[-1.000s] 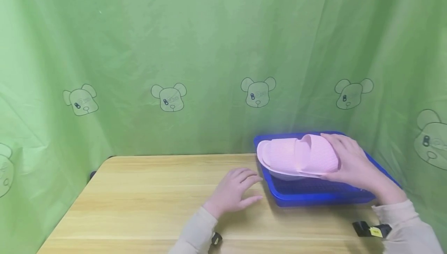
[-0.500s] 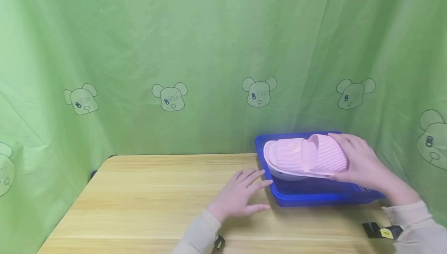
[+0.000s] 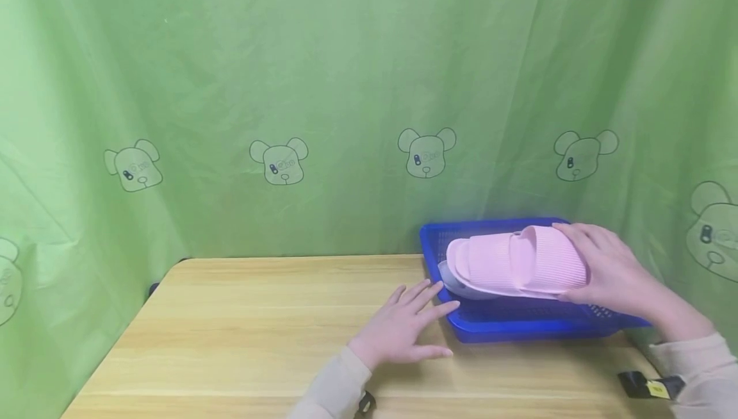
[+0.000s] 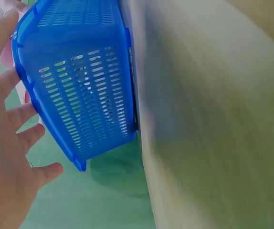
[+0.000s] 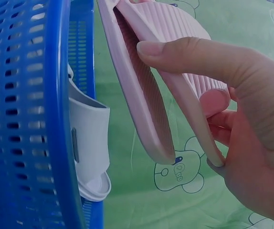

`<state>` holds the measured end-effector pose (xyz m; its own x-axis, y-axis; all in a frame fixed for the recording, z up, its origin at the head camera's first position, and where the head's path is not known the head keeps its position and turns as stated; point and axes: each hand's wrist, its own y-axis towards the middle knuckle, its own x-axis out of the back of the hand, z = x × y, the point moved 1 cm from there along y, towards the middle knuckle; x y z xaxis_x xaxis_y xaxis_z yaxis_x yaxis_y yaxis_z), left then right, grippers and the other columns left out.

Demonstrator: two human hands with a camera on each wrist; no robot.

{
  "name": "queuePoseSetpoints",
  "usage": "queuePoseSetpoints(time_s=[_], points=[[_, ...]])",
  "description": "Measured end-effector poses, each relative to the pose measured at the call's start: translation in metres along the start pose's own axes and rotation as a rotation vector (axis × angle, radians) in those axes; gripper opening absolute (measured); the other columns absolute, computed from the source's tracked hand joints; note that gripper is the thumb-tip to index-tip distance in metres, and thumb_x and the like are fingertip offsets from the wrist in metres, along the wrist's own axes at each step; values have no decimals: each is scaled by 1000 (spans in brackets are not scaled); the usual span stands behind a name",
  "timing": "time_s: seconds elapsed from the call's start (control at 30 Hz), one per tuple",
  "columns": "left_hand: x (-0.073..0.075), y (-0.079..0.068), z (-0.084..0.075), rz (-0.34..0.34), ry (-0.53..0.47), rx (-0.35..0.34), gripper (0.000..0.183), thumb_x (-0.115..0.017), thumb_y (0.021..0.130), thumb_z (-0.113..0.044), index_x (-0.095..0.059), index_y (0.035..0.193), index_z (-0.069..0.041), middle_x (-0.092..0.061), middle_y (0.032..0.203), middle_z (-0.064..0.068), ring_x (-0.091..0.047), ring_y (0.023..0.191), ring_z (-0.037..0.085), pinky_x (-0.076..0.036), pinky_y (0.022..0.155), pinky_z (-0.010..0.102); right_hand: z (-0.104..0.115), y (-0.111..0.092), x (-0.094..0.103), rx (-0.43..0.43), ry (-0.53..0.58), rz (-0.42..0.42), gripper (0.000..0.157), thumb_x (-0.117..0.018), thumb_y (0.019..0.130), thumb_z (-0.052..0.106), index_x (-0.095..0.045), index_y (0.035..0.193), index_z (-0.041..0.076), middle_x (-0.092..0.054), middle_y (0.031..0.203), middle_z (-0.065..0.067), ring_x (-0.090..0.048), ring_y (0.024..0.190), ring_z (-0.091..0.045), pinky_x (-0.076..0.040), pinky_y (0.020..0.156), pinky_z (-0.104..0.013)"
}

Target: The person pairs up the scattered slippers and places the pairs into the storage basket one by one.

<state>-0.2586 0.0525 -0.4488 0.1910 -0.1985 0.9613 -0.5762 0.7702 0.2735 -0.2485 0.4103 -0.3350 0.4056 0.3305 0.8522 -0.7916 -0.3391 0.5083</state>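
A pink slipper [image 3: 490, 264] with ribbed strap sections hangs tilted above the blue basket [image 3: 519, 330]. My right hand [image 3: 614, 271] grips its right end; in the right wrist view the thumb [image 5: 189, 55] presses on the strap and the fingers are partly hidden behind it. Beneath it, a grey slipper [image 5: 90, 138] lies inside the basket, mostly covered in the head view. My left hand [image 3: 398, 329] is spread at the basket's left side. Its fingertips reach the rim in the left wrist view, the fingers straight and holding nothing.
The basket stands at the back right of a wooden table [image 3: 248, 336], close to a green curtain [image 3: 346, 73] with bear drawings. A black strap with a yellow label [image 3: 654, 387] shows by the right sleeve.
My right hand has carried the pink slipper rightward and slightly down over the basket, exposing more of the grey slipper. My left hand has moved right to the basket's edge, fingers spreading.
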Motion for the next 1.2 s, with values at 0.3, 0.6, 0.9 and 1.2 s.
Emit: queuePoseSetpoints(time_s=[0.3, 0.6, 0.9, 1.2], points=[[5, 7, 4, 44, 13, -5, 80, -35, 86, -80, -1, 152, -49, 1, 165, -5, -5, 153, 22, -17, 120, 56, -6, -3, 4, 23, -51, 20, 127, -97, 35, 31, -39, 145, 9, -49, 127, -28, -42, 111, -46, -34, 87, -71], [5, 8, 7, 55, -35, -6, 75, -36, 87, -78, -4, 151, -53, -1, 165, -7, -11, 153, 23, -18, 120, 58, -3, -6, -2, 34, -79, 52, 126, -97, 34, 34, -41, 144, 11, -52, 124, -26, -46, 108, -42, -37, 86, -66], [5, 7, 7, 65, -62, 2, 73, -35, 87, -78, -4, 149, -55, 0, 165, -8, -14, 152, 23, -16, 120, 58, -2, -6, -14, 74, -88, 46, 116, -96, 32, 36, -49, 134, 8, -53, 125, -23, -49, 105, -40, -40, 85, -62], [5, 6, 6, 60, -55, -2, 73, -36, 88, -77, -13, 152, -50, -1, 165, -7, -14, 152, 24, -15, 120, 60, -1, -7, -22, 93, -85, 61, 114, -94, 32, 36, -50, 133, 8, -53, 124, -21, -49, 104, -40, -38, 87, -62]])
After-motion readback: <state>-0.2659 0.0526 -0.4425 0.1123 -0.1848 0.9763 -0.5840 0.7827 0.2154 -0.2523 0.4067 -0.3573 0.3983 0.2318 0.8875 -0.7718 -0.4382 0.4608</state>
